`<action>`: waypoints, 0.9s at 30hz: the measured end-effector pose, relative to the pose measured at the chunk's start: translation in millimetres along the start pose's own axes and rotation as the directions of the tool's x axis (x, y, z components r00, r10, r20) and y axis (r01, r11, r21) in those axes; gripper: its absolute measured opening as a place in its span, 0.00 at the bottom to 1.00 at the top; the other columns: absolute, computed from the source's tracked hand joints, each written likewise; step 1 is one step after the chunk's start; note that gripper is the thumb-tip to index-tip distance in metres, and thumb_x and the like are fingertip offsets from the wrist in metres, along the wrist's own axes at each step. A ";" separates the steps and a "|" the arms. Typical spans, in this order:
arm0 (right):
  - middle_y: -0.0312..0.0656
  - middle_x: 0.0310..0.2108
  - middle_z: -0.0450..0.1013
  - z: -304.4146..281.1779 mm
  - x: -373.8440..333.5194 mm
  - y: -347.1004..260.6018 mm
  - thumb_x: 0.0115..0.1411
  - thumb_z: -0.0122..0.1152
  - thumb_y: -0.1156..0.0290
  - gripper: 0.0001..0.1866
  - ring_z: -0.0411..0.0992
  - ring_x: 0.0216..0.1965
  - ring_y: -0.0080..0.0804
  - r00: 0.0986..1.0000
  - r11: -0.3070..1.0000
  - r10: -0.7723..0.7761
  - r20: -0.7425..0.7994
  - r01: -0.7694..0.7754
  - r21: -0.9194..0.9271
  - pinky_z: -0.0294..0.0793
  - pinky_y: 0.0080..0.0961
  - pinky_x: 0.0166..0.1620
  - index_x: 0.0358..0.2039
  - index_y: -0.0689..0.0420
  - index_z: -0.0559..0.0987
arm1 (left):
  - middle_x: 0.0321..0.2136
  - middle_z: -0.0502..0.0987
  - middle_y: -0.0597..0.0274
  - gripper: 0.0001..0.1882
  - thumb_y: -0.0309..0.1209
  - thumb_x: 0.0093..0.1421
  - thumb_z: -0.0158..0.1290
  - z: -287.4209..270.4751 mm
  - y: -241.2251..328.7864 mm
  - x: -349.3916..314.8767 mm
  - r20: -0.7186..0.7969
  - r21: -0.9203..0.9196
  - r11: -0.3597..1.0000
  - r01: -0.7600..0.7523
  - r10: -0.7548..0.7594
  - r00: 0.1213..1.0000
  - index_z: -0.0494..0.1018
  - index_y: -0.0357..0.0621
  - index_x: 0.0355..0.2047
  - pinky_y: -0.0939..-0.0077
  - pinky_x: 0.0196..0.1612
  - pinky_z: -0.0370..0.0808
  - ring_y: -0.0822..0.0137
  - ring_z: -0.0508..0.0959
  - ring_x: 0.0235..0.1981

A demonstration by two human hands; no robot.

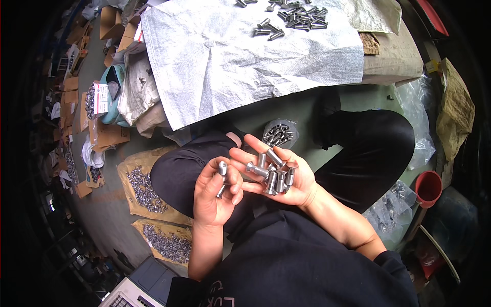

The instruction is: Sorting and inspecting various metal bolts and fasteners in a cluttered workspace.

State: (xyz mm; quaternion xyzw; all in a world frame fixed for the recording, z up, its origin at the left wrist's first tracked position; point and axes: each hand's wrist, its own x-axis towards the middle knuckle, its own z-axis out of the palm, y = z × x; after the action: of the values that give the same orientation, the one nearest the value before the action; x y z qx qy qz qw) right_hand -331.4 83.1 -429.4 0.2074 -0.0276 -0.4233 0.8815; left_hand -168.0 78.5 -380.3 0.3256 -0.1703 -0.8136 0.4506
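My left hand (210, 199) is closed, its thumb and fingers around a shiny flared-head metal pin (222, 169). A second pin (221, 191) shows lower down between its curled fingers. Just to the right, my right hand (304, 185) lies palm up with fingers stretched, carrying several similar metal pins (272, 181) in a loose heap. The two hands almost meet at the fingertips, above my lap. Beyond them on the floor, between my legs, stands a clear plastic bag (292, 128) filled with the same kind of pins.
A low surface under a white woven sheet (220, 61) stands ahead, with a pile of pins (302, 18) at its far side. Brown sacking with small metal parts (143, 189) lies left. At right are a red bucket (428, 188) and bagged parts (388, 210).
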 end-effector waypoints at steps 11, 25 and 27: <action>0.48 0.57 0.53 -0.1 -0.3 0.3 0.58 0.43 0.59 0.27 0.53 0.57 0.43 1.000 1.000 0.002 -0.019 -0.002 0.021 0.53 0.49 0.56 0.57 0.48 0.54 | 0.24 0.64 0.61 0.13 0.32 0.57 0.46 2.9 1.6 2.5 0.045 -0.105 0.994 0.024 -0.019 0.999 0.61 0.42 0.41 0.87 0.17 0.66 0.71 0.65 0.24; 0.52 0.55 0.55 -7.3 2.9 4.1 0.60 0.40 0.60 0.24 0.55 0.55 0.47 0.987 0.994 -0.112 -0.115 0.110 -0.024 0.54 0.41 0.57 0.54 0.58 0.58 | 0.22 0.72 0.66 0.13 0.20 0.42 0.61 33.5 -17.7 -1.1 -0.042 0.880 0.469 -0.077 0.238 0.970 0.65 0.38 0.24 0.88 0.25 0.67 0.79 0.71 0.22; 0.52 0.55 0.55 -7.0 4.1 6.1 0.60 0.40 0.60 0.24 0.55 0.55 0.47 0.987 0.994 -0.105 -0.120 0.103 -0.021 0.54 0.41 0.57 0.54 0.58 0.58 | 0.20 0.72 0.67 0.15 0.22 0.40 0.63 39.1 -24.7 -0.3 0.032 0.970 0.222 -0.095 0.273 0.962 0.66 0.38 0.24 0.88 0.24 0.66 0.80 0.71 0.21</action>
State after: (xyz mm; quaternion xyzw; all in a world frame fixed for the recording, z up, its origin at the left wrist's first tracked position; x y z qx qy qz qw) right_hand -322.7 85.7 -433.9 0.2272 0.0399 -0.4555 0.8599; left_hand -209.9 91.4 -365.7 0.5684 -0.6365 -0.4520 0.2598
